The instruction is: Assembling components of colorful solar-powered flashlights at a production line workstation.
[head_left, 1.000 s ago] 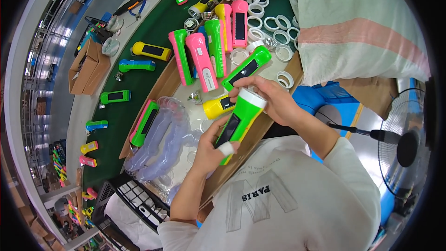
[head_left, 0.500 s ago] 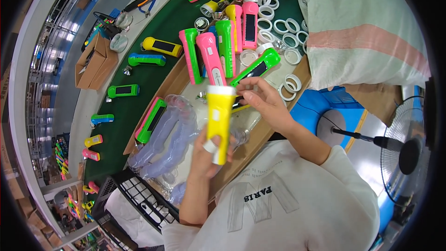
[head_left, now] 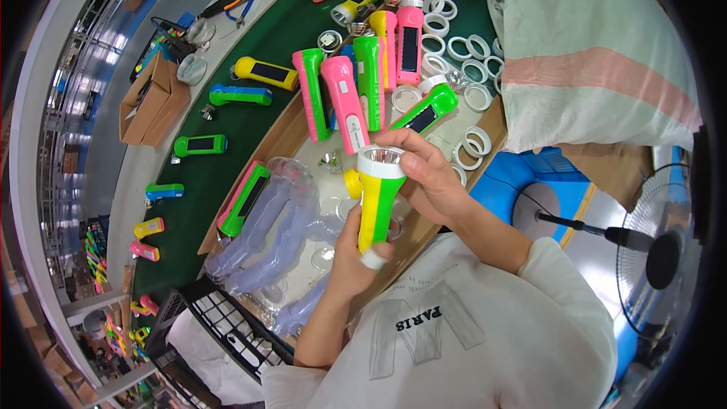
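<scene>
A yellow and green flashlight [head_left: 376, 201] is being held upright above the middle of a wooden tray [head_left: 291, 132], its white ring and clear lens facing up. The lower body of the flashlight is being gripped by the left hand [head_left: 354, 257], which is rising from below with the fingers wrapped round the handle; a white bandage is being worn on one finger [head_left: 372, 259]. The head of the flashlight is being clasped by the right hand [head_left: 424, 174], which is reaching in from the right with the thumb and fingers curled over the white ring. Both forearms are being raised from a white shirt [head_left: 454, 333] at the lower edge.

Just beyond the hands, a row of pink, green and yellow flashlights [head_left: 356, 83] is lying on the tray, and a heap of white rings [head_left: 454, 49] is lying to the right of them. Clear plastic lenses and bags [head_left: 280, 227] are lying to the left of the hands. Further left, single flashlights are being carried on a dark green belt [head_left: 219, 174]. A large cloth sack [head_left: 591, 53] is lying at the upper right, and a standing fan [head_left: 655, 257] is seen at the right edge.
</scene>
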The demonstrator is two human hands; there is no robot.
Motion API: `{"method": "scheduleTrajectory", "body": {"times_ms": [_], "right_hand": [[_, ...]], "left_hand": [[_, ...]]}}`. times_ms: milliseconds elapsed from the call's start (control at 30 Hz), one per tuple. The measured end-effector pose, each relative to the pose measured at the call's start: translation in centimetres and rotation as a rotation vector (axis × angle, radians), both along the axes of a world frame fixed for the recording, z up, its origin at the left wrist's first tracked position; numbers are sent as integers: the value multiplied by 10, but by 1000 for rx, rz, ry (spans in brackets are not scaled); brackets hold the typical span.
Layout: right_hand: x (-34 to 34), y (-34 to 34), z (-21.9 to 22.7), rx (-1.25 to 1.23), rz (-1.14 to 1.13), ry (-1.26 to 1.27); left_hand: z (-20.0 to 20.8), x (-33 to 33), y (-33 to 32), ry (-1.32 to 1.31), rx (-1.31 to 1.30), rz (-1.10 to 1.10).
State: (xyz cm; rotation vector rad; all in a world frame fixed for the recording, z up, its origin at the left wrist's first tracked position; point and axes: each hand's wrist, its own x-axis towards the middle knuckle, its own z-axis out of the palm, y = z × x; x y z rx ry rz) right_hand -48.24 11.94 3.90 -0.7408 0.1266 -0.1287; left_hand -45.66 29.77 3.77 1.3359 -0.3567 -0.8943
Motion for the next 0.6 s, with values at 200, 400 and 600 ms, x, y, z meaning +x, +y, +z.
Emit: {"method": "scheduleTrajectory", "body": {"times_ms": [200,400,600], "right_hand": [[2,15,15,-80,-12,-48],[-7,11,5,355,115,-226],[-8,6,-1,-218,-116,-35]], "left_hand": [[12,-16,4,298,97,-166],[22,-28,-3,745,-330,-358],[-17,-20,-10,-494,397,2]]}}
